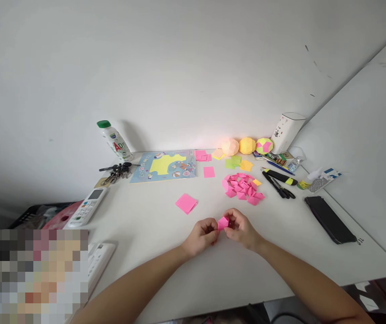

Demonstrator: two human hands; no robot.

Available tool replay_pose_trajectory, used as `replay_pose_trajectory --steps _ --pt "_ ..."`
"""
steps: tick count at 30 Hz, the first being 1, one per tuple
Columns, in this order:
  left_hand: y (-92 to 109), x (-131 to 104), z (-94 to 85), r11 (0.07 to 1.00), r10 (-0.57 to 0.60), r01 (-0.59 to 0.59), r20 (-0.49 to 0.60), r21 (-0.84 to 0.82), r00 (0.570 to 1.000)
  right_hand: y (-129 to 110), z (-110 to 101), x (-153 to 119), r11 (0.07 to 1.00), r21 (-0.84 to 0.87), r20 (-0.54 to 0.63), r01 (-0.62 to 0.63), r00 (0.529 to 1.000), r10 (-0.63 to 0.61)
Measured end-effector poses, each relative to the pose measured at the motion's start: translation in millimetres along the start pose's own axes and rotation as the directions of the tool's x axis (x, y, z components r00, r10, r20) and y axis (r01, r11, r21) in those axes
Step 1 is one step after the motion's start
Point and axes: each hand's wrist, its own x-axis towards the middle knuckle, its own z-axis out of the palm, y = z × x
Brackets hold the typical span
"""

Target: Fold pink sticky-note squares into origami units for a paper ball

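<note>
In the head view, a folded pink paper (pixel 223 222) was held over the near part of a white table (pixel 152 279), between the two hands. Its left edge was pinched by the thumb and curled fingers of the left hand (pixel 200 236), and its right side was gripped by the thumb and fingertips of the right hand (pixel 243 229). Just beyond the hands, a heap of folded pink pieces (pixel 242 186) was gathered to the right, and a small stack of pink notes (pixel 186 204) was laid to the left. Farther back, a single pink note (pixel 209 172) was set near some green notes (pixel 232 162). Close to the wall, three faceted balls were lined up: a peach ball (pixel 230 147), a yellow-orange ball (pixel 247 146) and a yellow-and-pink ball (pixel 265 146). A blue picture sheet (pixel 165 166) with a yellow middle was spread to their left, near a green-capped bottle (pixel 115 143) and a bunch of keys (pixel 120 171). A white remote control (pixel 89 207) was placed at the left, and black scissors (pixel 277 185) and a black pouch (pixel 329 220) were laid at the right.
</note>
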Motion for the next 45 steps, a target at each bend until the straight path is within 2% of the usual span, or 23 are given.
replay_pose_trajectory --steps 14,45 --pt "2.8 -0.7 1.4 1.000 -0.014 0.014 -0.015 -0.004 1.000 1.2 -0.7 1.2 1.000 0.001 -0.005 -0.006 1.000 0.006" --pt "-5.7 3.0 -4.4 0.996 -0.009 0.008 -0.013 -0.084 1.000 -0.5 1.1 1.2 0.999 0.011 -0.025 -0.036 0.999 0.037"
